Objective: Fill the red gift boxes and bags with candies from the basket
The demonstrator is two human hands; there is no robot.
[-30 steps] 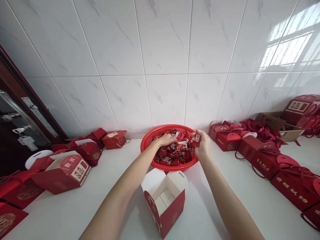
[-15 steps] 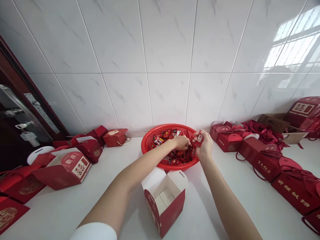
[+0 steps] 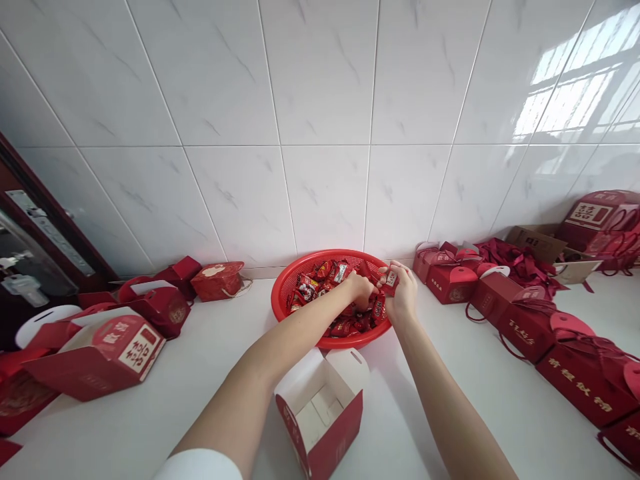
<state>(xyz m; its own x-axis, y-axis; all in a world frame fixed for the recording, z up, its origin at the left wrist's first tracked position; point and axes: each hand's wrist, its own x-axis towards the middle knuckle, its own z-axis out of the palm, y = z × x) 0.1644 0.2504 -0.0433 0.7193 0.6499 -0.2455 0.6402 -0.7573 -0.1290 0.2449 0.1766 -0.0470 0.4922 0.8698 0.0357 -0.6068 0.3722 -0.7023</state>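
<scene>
On the worktop's [image 3: 220, 380] left side, red boxes [image 3: 95, 367] stand in a cluster. A small box [image 3: 217, 281] with a cord sits near the rear edge, by the wall [image 3: 325, 193]. Next, mid-way along the rear edge: a red perforated basket [image 3: 350, 343] filled with candies [image 3: 306, 287] in glossy red wrappers, some marked white and black. Before it stands the carton [image 3: 337, 433]: red outside, white inside, flaps raised, floor panels exposed. The left hand [image 3: 361, 288] is in the basket, fingers curled down among the candies; from where I stand, I cannot tell whether they grip one. The right hand [image 3: 404, 290], at the basket's right rim, grips a red packet [image 3: 390, 281] with a pale label. Further right, tied boxes [image 3: 585, 383] form a row from the rear edge forward.
</scene>
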